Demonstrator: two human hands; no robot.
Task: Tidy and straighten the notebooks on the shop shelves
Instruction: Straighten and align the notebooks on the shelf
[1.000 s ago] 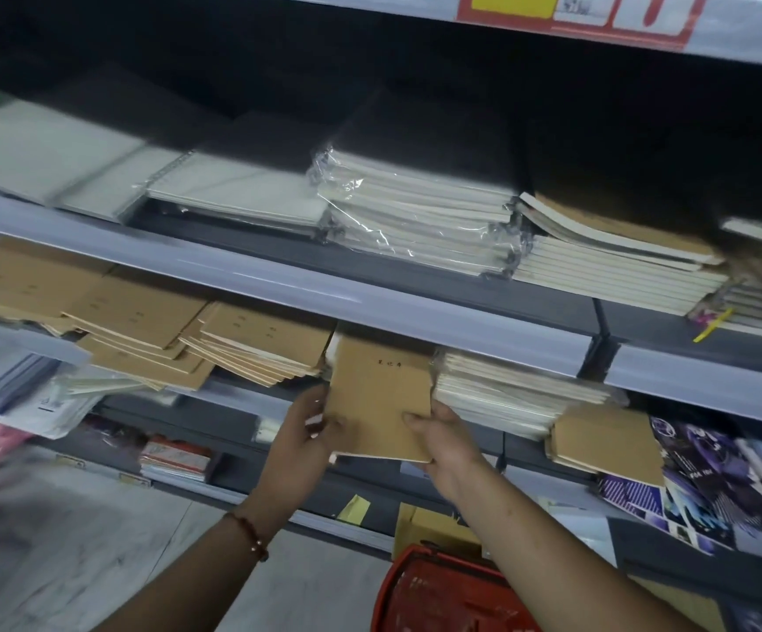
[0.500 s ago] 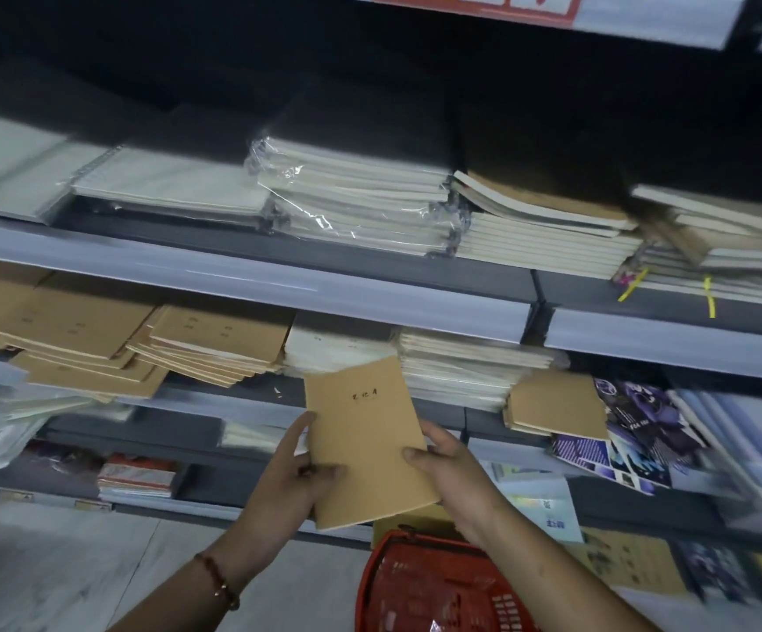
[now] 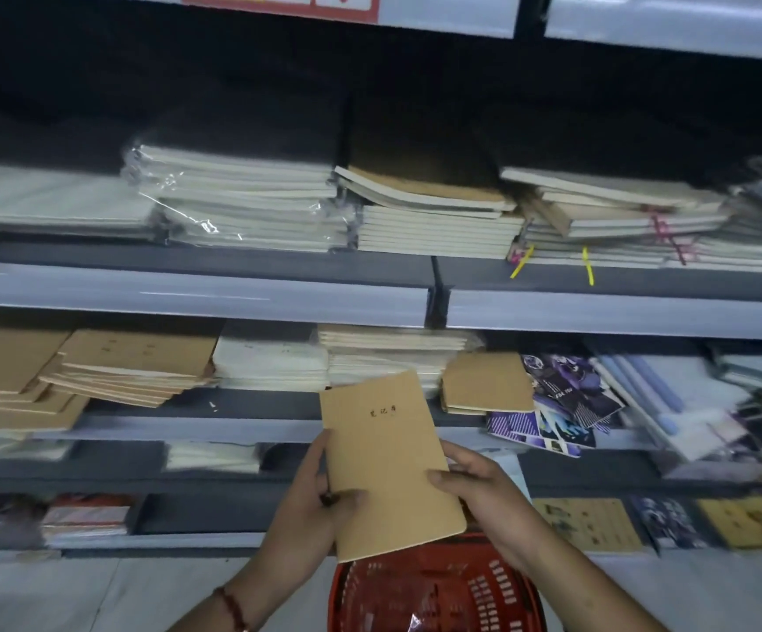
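**Kraft notebook pulled clear of the shelf, held in both hands**

Change noted: a second earlier the kraft notebook [image 3: 388, 463] lay at the middle shelf edge, its top tucked against the stacks. It had since come down and toward the person, off the shelf altogether, and hung in front of the lower shelves above the red basket [image 3: 433, 590]. Cover faced the camera, small dark writing near the top, tilted a little with the top leaning left.

Grip: left hand [image 3: 313, 504] held the left edge, thumb curled over the cover, fingers behind. Right hand [image 3: 484, 490] held the right edge the same way, thumb on the front. Both clamped the book; neither was free.

Meaning for the task, as a judgement: this one looked like a stray lifted out for re-filing. The likeliest home seemed one of the kraft stacks on the middle shelf [image 3: 187, 426]. Nothing had been re-shelved yet.

Count:
- Notebook in hand: one.
- Kraft stacks on the middle shelf: three, two fanned and skewed at left [image 3: 133, 367], one small pile [image 3: 488, 380] at right.
- Pale stacks between them: two.
- Plastic-wrapped bundle [image 3: 242, 198] on the upper shelf: one, with loose stacks beside it; number unclear from blur.
- Basket: one.
- Beaded bracelet [image 3: 231, 608] on left wrist: one.
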